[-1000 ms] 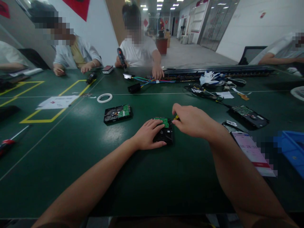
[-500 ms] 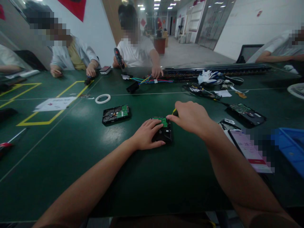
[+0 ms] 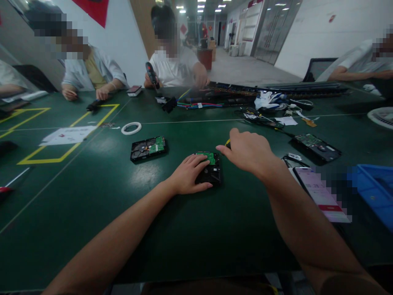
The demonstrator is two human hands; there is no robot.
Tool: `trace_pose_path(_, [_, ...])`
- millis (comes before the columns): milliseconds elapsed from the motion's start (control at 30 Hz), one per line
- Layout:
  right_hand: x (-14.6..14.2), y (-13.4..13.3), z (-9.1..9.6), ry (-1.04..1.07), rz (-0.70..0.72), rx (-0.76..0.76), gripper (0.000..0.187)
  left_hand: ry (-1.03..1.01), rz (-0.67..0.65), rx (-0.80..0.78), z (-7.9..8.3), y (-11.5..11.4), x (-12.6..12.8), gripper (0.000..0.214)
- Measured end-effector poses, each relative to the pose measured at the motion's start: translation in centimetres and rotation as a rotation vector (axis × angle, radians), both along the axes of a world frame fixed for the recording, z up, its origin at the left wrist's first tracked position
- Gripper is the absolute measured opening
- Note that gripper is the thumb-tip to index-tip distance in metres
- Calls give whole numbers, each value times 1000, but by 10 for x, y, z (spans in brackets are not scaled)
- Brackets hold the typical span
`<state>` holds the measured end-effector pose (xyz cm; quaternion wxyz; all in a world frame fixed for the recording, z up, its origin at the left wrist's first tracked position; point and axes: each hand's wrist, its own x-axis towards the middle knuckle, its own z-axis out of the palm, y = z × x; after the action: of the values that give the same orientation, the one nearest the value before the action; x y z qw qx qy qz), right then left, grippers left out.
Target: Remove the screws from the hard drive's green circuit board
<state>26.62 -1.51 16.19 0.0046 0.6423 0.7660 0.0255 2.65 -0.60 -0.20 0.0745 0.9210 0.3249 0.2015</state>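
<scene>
A black hard drive (image 3: pixel 211 175) with a green circuit board lies on the green table in front of me. My left hand (image 3: pixel 192 174) rests across its left part, fingers spread over the top and thumb along the near end, holding it down. My right hand (image 3: pixel 250 149) is closed around a yellow-and-black screwdriver (image 3: pixel 228 143) just beyond the drive's far right corner. Most of the screwdriver is hidden by the fist, and I cannot see its tip. Another hard drive (image 3: pixel 149 148) lies to the left, board side up.
A third hard drive (image 3: pixel 316 147), a phone (image 3: pixel 319 192) and a blue bin (image 3: pixel 374 192) are on the right. A tape roll (image 3: pixel 131 128) and paper (image 3: pixel 67 135) lie left. Beyond are cables (image 3: pixel 196 105), gloves (image 3: pixel 268 100) and co-workers; one holds a power driver (image 3: pixel 151 73).
My right hand has lifted slightly away from the drive's corner with the screwdriver. My left hand stays put. Across the table, one co-worker's hand has left the cables; another's has shifted left with a dark object.
</scene>
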Motion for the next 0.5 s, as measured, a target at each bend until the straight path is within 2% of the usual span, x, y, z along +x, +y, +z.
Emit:
trace_pose_path(167, [0,0,0,12,66,-7,53,-9,-3,-6,0,0,0,84])
trace_pose_path(367, [11,6,4,91,243,-66,30,-5,-6,-6,1,0,1,84])
trace_pose_path(500, [14,8,2,121,306,-69,22,11,-5,2,1,0,0,84])
